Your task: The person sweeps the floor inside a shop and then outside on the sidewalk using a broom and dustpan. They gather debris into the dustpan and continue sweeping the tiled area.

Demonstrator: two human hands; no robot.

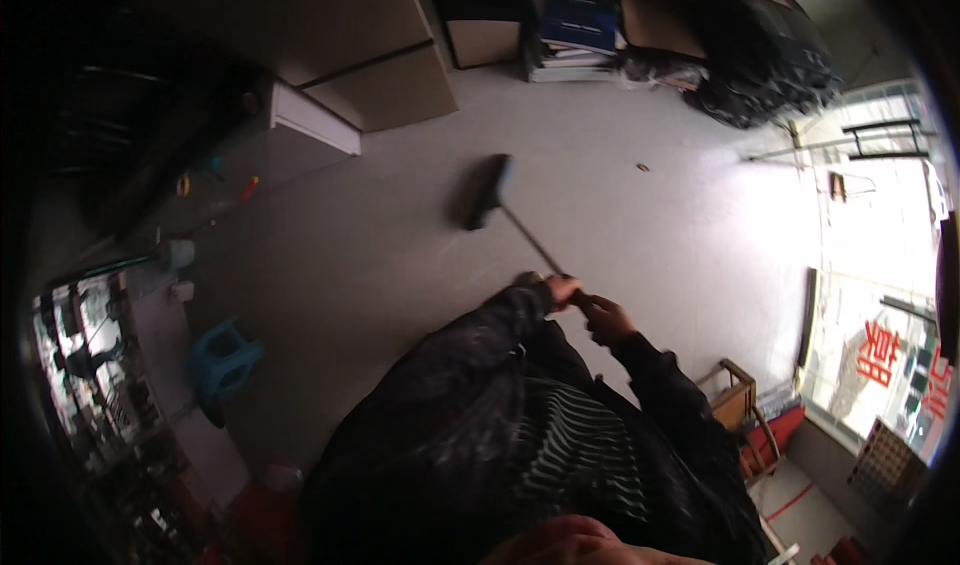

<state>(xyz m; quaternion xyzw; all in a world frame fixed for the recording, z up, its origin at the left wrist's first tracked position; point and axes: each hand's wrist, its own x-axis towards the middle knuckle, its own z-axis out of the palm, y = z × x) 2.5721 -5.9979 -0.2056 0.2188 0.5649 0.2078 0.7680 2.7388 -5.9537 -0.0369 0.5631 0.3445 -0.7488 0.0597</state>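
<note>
Both my hands grip the long handle of a broom [491, 192] whose dark, wide head rests at the floor ahead of me, left of the picture's middle. My left hand [562, 292] is closed around the handle on the side towards the broom head. Close behind it, my right hand [609, 320] holds the handle's near end. The broom head looks blurred. A small brownish scrap [643, 167] lies on the pale floor [585, 212], to the right of the broom and apart from it.
A desk or cabinet panel [397, 88] stands at upper left. Stacked books [579, 17] and black plastic bags [765, 47] line the far side. A blue plastic stool [225, 356] is at left, a wooden chair [739, 388] at lower right, near bright glass doors [862, 265].
</note>
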